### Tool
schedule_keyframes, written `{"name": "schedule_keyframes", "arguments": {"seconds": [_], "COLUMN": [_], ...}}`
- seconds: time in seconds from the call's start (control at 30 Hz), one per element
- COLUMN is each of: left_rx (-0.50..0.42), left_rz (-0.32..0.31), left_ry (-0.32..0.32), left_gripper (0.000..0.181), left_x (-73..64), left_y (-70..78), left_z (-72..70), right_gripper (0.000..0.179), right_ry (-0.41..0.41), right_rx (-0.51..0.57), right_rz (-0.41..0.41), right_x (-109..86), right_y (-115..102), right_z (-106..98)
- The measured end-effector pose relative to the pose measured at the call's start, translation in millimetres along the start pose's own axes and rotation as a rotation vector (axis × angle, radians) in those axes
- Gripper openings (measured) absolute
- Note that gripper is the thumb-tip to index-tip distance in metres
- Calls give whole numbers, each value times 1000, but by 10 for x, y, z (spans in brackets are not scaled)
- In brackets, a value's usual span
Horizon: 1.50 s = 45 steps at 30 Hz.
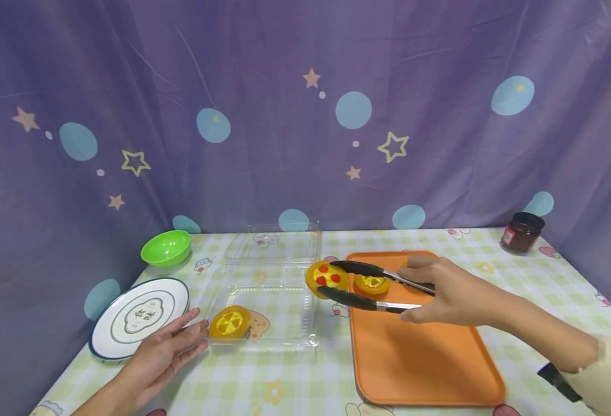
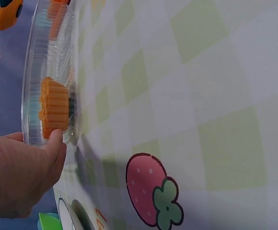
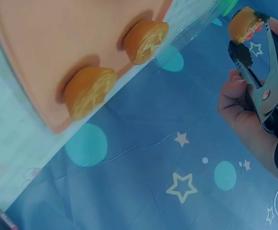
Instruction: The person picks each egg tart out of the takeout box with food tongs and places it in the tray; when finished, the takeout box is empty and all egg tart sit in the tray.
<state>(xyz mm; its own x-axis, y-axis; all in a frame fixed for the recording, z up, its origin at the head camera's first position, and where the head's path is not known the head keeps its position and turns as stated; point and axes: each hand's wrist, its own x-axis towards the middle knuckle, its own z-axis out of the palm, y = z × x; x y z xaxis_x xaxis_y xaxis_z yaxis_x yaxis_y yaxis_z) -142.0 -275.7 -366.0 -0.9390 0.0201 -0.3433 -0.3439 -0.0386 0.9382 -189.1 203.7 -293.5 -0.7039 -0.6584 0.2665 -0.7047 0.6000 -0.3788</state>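
My right hand (image 1: 438, 289) grips a pair of metal tongs (image 1: 357, 268) with black tips. Between those tips a toy egg tart (image 1: 326, 278) with red dots on its yellow top is held up, off the table, near the right side of a clear plastic container (image 1: 284, 343). The container's lid stands raised at the back. Inside, at the front left, sits another tart (image 1: 230, 322) with a yellow top. My left hand (image 1: 162, 355) has its fingers extended at the container's left wall; in the left wrist view the fingertips (image 2: 56, 136) appear to touch it.
An orange tray (image 1: 420, 364) on the right bears two more tarts, a nearer one (image 3: 91, 91) and another (image 3: 146, 42) in the right wrist view. A white plate (image 1: 113, 323) and green bowl (image 1: 166, 249) stand left. A dark-lidded jar (image 1: 521, 234) sits back right.
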Motion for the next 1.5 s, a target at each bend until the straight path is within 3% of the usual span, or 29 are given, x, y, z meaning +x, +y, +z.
{"name": "schedule_keyframes", "arguments": {"seconds": [0.13,0.53,0.9,1.2,1.5], "left_rx": [7,23,33,32,19], "left_rz": [5,18,18,27,22], "left_ry": [-2,-5,-13,-14,-7], "left_gripper": [66,63,64,63,66], "left_x": [0,-8,-18,-7,-3], "left_y": [-13,0,-5,-27,-25], "left_z": [-9,3,-3,-8,-19], "right_gripper": [67,66,70,68,70], "right_ry": [-14,-13,-57,-117,-117], "right_rx": [-6,-29,-116,-60,-70], "right_rz": [39,83,191,204,236], "right_x": [-112,-485,-736,-832,-856], "right_y": [8,122,226,329,344], "right_z": [-17,7,98,214,251]}}
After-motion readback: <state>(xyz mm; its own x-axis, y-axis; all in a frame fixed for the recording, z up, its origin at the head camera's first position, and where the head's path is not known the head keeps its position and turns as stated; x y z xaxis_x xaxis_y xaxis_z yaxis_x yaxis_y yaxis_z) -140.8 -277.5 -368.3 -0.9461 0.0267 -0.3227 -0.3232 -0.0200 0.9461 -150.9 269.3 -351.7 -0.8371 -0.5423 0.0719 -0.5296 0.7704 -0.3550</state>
